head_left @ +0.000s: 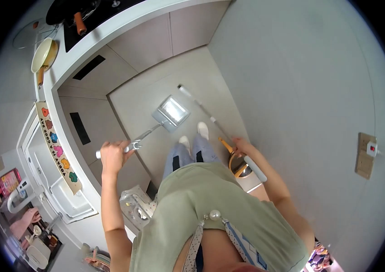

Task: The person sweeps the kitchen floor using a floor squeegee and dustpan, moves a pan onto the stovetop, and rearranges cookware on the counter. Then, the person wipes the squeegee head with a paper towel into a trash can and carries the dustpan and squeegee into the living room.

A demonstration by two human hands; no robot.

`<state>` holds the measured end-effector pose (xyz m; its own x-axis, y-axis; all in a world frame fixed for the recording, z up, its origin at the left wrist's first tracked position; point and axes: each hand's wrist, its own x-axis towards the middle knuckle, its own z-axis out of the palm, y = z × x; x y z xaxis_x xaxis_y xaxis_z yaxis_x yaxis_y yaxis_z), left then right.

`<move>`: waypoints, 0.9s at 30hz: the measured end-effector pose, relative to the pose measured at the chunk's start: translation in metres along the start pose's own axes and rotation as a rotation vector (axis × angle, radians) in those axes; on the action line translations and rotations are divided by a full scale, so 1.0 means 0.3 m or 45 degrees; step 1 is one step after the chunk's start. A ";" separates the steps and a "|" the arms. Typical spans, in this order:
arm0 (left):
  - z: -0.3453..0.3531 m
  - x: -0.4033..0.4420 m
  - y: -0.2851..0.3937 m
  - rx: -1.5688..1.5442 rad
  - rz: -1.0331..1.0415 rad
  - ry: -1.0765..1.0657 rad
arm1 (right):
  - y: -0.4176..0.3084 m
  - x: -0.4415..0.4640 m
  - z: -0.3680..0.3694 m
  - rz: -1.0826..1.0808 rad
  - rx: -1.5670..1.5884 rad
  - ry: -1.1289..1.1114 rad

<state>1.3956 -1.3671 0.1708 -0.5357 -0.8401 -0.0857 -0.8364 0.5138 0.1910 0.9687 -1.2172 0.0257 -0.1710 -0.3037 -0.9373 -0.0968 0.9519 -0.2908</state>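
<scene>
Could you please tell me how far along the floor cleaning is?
Both tools look ready: the left hand holds the dustpan, the right hand the long pole. No debris shows clearly on the floor, but glare hides part of the pan, so how much is swept I cannot tell. Putting both tools away seems left.

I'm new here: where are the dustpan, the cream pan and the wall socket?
Dustpan [173, 111], head view: its shiny tray.
Cream pan [42, 55], head view: the inside of its bowl.
Wall socket [363, 164], head view: lower part of its plate.
</scene>
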 end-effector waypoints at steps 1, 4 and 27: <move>-0.002 -0.030 0.000 -0.013 -0.082 0.021 | -0.041 0.061 -0.024 -0.094 -0.134 0.052; 0.015 -0.095 0.039 -0.022 -0.293 0.094 | -0.193 0.399 -0.097 -0.547 -0.593 0.265; 0.036 -0.042 0.249 -0.026 -1.010 0.135 | -0.469 0.514 -0.084 -0.676 -0.974 -0.080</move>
<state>1.3387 -1.3161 0.1755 0.2325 -0.9663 -0.1105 -0.9605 -0.2460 0.1303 0.9312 -1.3990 -0.0732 0.1318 -0.6676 -0.7328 -0.7705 0.3961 -0.4995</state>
